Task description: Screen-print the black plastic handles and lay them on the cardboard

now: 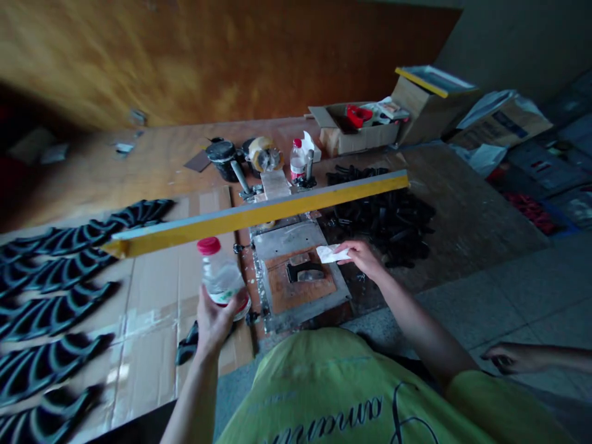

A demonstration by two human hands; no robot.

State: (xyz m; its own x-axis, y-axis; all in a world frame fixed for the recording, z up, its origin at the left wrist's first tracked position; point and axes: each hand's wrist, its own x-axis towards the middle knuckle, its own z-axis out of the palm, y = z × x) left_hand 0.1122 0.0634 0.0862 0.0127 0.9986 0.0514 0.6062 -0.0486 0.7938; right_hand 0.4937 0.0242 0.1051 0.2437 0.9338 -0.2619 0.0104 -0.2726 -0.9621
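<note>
My left hand (pixel 216 317) is wrapped round a clear plastic bottle (pixel 221 271) with a red cap, held above the cardboard-covered side of the table. Between the fingers of my right hand (pixel 363 256) is a folded white tissue (pixel 332 253). Just below and left of the tissue, a black plastic handle-shaped part (pixel 304 270) lies on a brown board (pixel 282 290) set on a metal plate (pixel 268 243). Beneath the bottle, another black part (pixel 189 344) rests on the cardboard, partly hidden by my left hand.
A yellow-edged bar (pixel 259 214) spans the table above the plate. Rows of curved black parts (pixel 55 271) lie left; a black heap (pixel 383 222) lies right. Behind stand a black tub (pixel 222 161), a second bottle (pixel 297 161) and a carton (pixel 342 140). Another person's hand (pixel 513 357) shows at right.
</note>
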